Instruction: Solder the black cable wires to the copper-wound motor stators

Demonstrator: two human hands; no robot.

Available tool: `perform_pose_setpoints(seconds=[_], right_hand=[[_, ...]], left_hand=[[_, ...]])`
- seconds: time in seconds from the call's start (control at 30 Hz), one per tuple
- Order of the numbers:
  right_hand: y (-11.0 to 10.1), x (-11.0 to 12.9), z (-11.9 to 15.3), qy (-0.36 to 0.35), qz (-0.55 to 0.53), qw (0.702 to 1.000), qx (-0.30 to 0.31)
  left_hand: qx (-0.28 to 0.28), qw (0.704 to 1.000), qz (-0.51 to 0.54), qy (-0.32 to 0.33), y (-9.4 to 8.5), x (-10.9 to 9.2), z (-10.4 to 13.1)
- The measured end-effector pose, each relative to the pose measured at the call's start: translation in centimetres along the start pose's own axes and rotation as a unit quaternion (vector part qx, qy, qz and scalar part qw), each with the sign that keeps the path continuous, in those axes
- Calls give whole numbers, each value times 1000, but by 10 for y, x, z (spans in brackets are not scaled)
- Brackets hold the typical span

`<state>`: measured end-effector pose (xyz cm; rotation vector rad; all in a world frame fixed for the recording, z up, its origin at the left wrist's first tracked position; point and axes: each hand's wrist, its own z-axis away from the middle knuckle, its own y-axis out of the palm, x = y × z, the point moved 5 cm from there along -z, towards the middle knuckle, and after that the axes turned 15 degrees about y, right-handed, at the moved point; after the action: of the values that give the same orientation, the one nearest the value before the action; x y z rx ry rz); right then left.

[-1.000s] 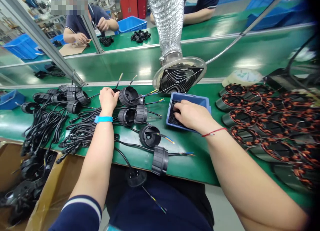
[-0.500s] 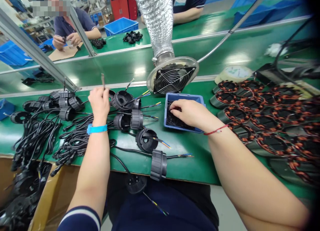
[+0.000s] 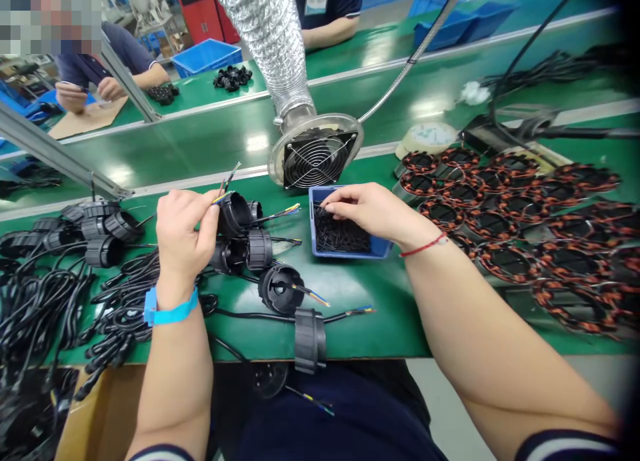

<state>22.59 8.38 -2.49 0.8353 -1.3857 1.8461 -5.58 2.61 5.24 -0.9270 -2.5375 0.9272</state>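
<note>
My left hand point(image 3: 185, 231) is closed, thumb and forefinger pinching the coloured wires point(image 3: 219, 198) of a black cable, their stripped tips pointing up. Right beside it on the bench are black ribbed plastic caps point(image 3: 259, 249) with cables through them. My right hand point(image 3: 373, 211) reaches over the rim of a small blue bin point(image 3: 351, 254). Its thumb and fingertips are pinched together above short black tube-like pieces point(image 3: 340, 234) in the bin. What sits between those fingertips is too small to make out.
Stator coils point(image 3: 505, 231) with orange windings cover the right side. Behind the bin hangs a fan hood point(image 3: 316, 158) on a foil duct point(image 3: 273, 48). Bundled black cables point(image 3: 50, 301) lie at left, above a cardboard box point(image 3: 105, 414). Two people sit across the bench.
My left hand has come down and now holds coloured wires nearer to me. My right fingers, earlier down among the black pieces, have risen to the bin's left part. The view has shifted right.
</note>
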Motion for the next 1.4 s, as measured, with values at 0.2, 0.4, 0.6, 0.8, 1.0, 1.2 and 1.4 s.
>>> perform_pose_setpoints(seconds=[0.2,0.4,0.6,0.8,1.0,1.2,1.4], right_hand=[[6,18,7,-3,-230,972,54],[27,90,18,-64,-269,944,182],[51,133,18,-133,-298,927,184],[54,132,23,-162,-286,935,130],[55,131,24,-166,-271,940,126],[57,131,24,-175,-262,939,135],[51,131,26,-170,-259,944,111]], left_hand=[[-29,998,39,-29,-2,-5,0],[-35,993,96,-52,-2,0,1],[-41,985,151,-68,-3,5,4],[-9,988,134,-72,-2,4,3],[-7,991,120,-57,-1,2,2],[-12,991,124,-51,-1,1,2],[-20,990,134,-45,-2,0,2]])
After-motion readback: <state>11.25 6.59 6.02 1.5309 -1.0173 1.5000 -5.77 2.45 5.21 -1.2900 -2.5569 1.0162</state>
